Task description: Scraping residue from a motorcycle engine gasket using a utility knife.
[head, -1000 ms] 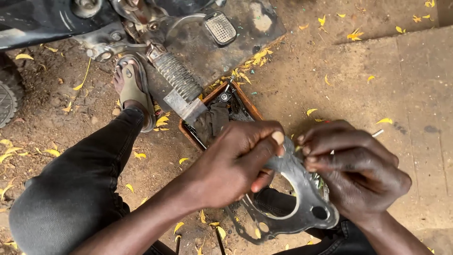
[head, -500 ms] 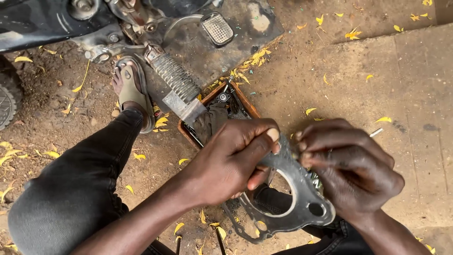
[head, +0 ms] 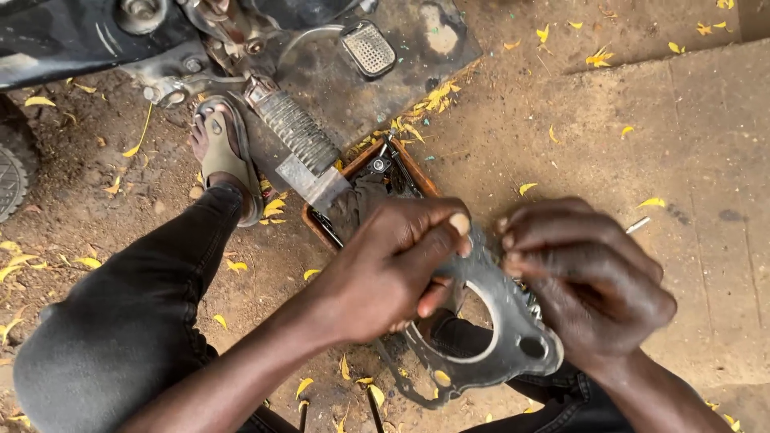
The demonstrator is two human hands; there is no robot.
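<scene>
Dirt ground [head: 120, 200] with yellow petals, both hands' grip clenched on grey gasket [head: 513, 337] beside motorcycle [head: 72, 32].

Left hand [head: 393, 269] curled, fingers pinched, right hand [head: 589, 281] fingers bent inward, fingertips nearly meeting

Upper part of grey metal gasket [head: 513, 345] hidden under left hand [head: 385, 277] and right hand [head: 589, 285]; contact point beneath fingers [head: 449, 228] not discernible. Contents of brown tray [head: 401, 160] mostly covered by footpeg [head: 301, 144] and left hand, too cluttered to identify. Tyre [head: 12, 172] cut off at left edge. Motorcycle frame [head: 72, 32] cropped at top edge. Small pale rod [head: 638, 225] beside right hand too small to identify.
</scene>
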